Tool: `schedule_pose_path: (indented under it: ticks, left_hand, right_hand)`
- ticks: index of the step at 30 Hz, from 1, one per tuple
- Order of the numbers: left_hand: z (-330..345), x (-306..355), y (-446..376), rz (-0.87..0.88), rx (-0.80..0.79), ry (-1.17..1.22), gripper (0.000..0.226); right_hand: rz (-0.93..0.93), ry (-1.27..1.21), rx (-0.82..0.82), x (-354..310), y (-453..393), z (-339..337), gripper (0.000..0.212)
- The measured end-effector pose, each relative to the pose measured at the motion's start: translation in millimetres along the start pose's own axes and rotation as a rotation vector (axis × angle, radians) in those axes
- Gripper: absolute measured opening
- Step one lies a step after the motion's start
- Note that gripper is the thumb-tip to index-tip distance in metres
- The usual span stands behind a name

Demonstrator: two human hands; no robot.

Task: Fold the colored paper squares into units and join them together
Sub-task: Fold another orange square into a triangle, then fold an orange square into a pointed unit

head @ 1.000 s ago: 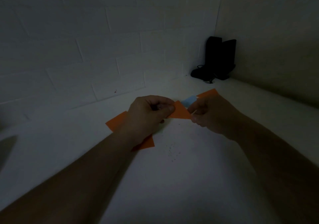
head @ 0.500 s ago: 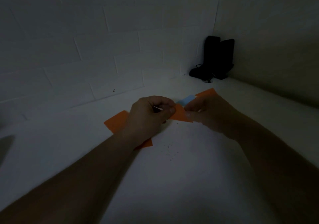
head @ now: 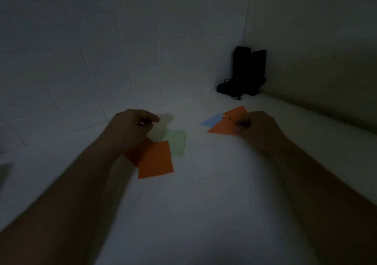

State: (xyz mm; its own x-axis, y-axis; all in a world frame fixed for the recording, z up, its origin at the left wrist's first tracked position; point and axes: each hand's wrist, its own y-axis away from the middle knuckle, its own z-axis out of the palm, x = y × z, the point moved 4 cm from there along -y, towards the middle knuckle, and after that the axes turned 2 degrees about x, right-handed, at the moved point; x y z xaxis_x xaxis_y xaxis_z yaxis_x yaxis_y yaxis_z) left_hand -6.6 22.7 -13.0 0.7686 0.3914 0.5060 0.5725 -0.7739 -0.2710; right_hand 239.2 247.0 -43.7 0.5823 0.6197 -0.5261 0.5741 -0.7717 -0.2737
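My right hand (head: 257, 128) pinches a folded orange triangular unit (head: 221, 128) at its right end, just above the white table. Behind that unit lie a blue paper (head: 211, 120) and another orange piece (head: 235, 110). My left hand (head: 132, 130) hovers to the left, its fingers loosely curled and nothing seen in them. It partly covers a flat orange square (head: 156, 160), which overlaps a pale green square (head: 177, 143). The left hand's fingertips are blurred.
The white table (head: 204, 213) meets a white brick wall at the back and a plain wall on the right. A black object with a cord (head: 244, 75) stands in the far corner. Small dark specks (head: 193, 175) dot the table near the middle.
My hands have parted. The left hand let go of the orange unit and moved left over the flat squares. The right hand carried the unit to the right. The green square is now uncovered.
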Motion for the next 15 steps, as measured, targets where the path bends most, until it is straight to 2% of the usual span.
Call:
schedule_pose_path:
  ticks: [3,7,12,15]
  left_hand:
    - [-6.8,-13.6,2.1,-0.056,-0.109,-0.061,0.024]
    - [-10.6,-15.4,8.1,-0.039,-0.284,-0.03,0.019]
    - [-6.6,-13.7,12.0,-0.038,-0.476,-0.046,0.059]
    - [0.9,-12.9,11.3,-0.002,-0.515,-0.12,0.077]
  right_hand:
    - [0.013,0.028,0.002,3.8,-2.2,1.2,0.032]
    - [0.021,0.044,0.039,5.2,-2.2,0.8,0.032]
    - [0.03,0.034,0.063,1.1,-1.3,0.4,0.031]
    - [0.043,0.046,0.069,1.3,-1.8,1.4,0.032]
